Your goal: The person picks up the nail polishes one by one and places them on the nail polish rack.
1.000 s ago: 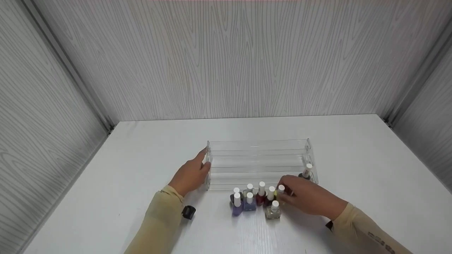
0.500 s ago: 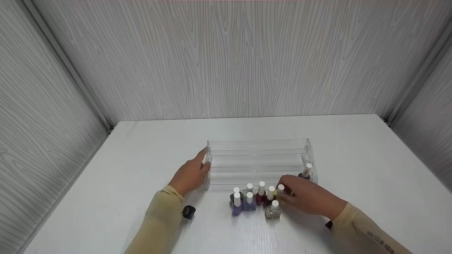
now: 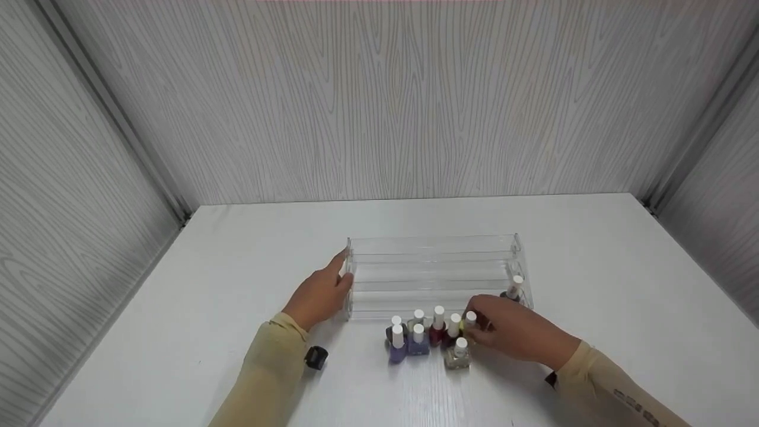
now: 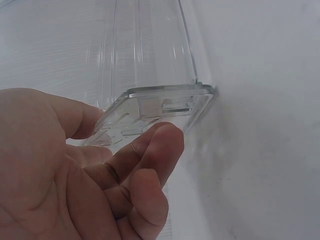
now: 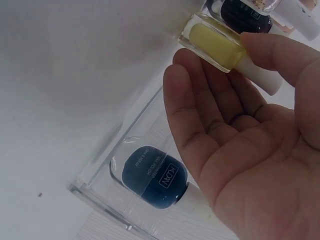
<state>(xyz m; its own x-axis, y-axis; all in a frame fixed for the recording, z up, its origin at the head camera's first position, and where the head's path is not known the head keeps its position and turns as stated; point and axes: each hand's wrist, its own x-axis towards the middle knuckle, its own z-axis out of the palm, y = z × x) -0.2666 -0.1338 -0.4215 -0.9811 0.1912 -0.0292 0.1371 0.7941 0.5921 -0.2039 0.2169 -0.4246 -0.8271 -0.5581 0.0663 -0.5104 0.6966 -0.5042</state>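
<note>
My left hand (image 3: 320, 296) holds the left end of a clear acrylic tiered rack (image 3: 433, 274). In the left wrist view, my thumb meets the end panel's edge and my bent fingers (image 4: 162, 145) lie near its outer face. At the rack's front, my right hand (image 3: 516, 329) pinches a yellow nail polish bottle (image 5: 212, 45) with a white cap, thumb by the cap and fingers on the far side. A dark blue nail polish bottle (image 5: 155, 175) stands in the rack's right end, beside my right hand.
Left of my right hand stand several white-capped bottles: a red one (image 3: 437, 335), purple ones (image 3: 418, 344), a dark one (image 3: 450, 339) and a glittery clear one (image 3: 457, 358). A small black object (image 3: 316, 357) is by my left sleeve. A wood-grain panel (image 3: 379, 107) closes the back.
</note>
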